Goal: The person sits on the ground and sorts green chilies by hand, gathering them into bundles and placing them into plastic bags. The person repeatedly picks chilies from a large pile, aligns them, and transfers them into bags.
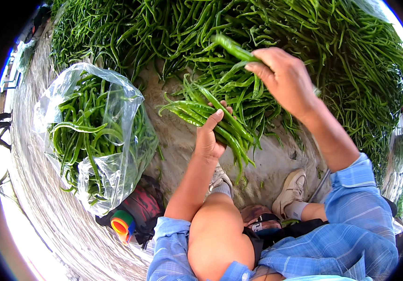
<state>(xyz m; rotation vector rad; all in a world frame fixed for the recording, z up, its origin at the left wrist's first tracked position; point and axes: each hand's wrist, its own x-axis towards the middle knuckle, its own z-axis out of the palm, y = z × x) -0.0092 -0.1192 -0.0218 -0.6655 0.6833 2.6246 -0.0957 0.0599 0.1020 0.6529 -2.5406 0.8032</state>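
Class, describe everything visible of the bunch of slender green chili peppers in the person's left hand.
The bunch of slender green chili peppers looks fresh: smooth, glossy, long and slightly curved, tapering to thin tips. The peppers lie roughly side by side, some ends fanning apart. The left hand grips it near the middle, thumb across the top, slanting it from upper left to lower right over the dull beige ground.

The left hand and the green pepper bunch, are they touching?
Touching. The head view shows the left hand closed around the green pepper bunch, thumb on top.
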